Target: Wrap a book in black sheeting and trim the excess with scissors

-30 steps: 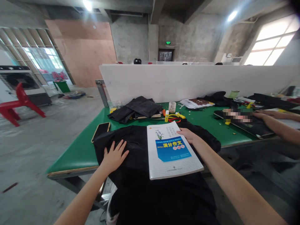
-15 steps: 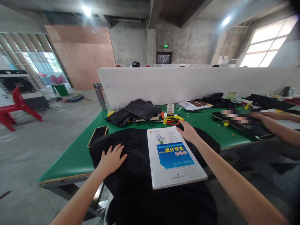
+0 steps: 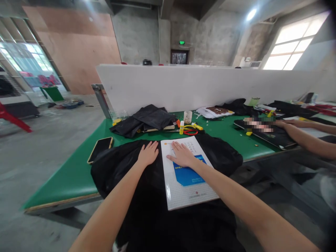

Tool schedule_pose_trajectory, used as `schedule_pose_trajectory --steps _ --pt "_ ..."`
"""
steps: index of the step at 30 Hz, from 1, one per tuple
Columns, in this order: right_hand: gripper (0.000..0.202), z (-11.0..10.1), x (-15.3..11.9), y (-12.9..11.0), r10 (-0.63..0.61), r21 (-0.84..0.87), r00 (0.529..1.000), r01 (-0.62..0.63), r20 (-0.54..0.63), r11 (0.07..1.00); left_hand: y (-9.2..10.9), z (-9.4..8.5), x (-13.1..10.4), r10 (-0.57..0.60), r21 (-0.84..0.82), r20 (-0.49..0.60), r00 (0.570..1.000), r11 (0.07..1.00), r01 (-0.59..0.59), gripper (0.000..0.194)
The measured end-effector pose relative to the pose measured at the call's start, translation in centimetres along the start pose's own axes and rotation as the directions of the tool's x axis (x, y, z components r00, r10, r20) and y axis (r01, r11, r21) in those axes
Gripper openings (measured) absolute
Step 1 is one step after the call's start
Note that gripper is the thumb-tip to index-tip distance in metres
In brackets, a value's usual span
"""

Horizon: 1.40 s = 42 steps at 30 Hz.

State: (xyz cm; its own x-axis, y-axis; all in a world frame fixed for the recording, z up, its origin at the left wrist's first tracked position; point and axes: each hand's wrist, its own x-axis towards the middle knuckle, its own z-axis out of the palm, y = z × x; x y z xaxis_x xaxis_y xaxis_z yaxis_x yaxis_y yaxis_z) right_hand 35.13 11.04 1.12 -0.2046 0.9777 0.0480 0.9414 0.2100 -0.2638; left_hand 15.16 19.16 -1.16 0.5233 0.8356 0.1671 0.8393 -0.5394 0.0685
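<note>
A white book with a blue panel (image 3: 181, 194) lies on black cloth (image 3: 115, 168) that hangs over the near edge of the green table (image 3: 68, 175). On the upper part of its cover rests my right hand (image 3: 181, 154), fingers spread, hiding some of the print. My left hand (image 3: 149, 153) is flat on the cloth just left of the book, apart from it, with fingers outstretched. Beyond the book are a glue stick (image 3: 181, 128) standing upright, red-handled scissors (image 3: 190, 132) and a second, yellow glue stick (image 3: 197, 126) lying down.
A phone (image 3: 100, 149) lies at left. Folded black fabric (image 3: 147, 120) covers a book behind the cloth, near a clear cup (image 3: 187, 117). A white partition (image 3: 168, 85) closes the table's back. At right, another person's arms (image 3: 301, 134) rest by a black folder (image 3: 278, 138).
My right hand has moved left from the book's upper right edge onto its cover. My left hand has slid forward and right across the cloth, close to the book. The view has shifted slightly.
</note>
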Motion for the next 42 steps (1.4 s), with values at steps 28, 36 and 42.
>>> schedule_pose_trajectory --steps 28,36,42 --pt "0.088 -0.9 -5.1 -2.7 -0.008 -0.080 1.000 0.008 -0.002 0.997 0.4 0.0 0.0 -0.055 -0.053 -0.051 0.997 0.997 0.052 0.045" --pt "0.086 -0.4 -3.0 -0.7 -0.039 -0.109 0.999 0.036 -0.029 0.993 1.5 0.2 0.7 -0.134 -0.102 -0.070 0.988 0.987 0.127 0.044" --pt "0.089 -0.6 -1.5 2.7 -0.039 -0.163 0.999 0.037 -0.008 0.986 3.7 -0.2 2.2 -0.126 -0.240 -0.113 0.986 0.966 0.096 0.041"
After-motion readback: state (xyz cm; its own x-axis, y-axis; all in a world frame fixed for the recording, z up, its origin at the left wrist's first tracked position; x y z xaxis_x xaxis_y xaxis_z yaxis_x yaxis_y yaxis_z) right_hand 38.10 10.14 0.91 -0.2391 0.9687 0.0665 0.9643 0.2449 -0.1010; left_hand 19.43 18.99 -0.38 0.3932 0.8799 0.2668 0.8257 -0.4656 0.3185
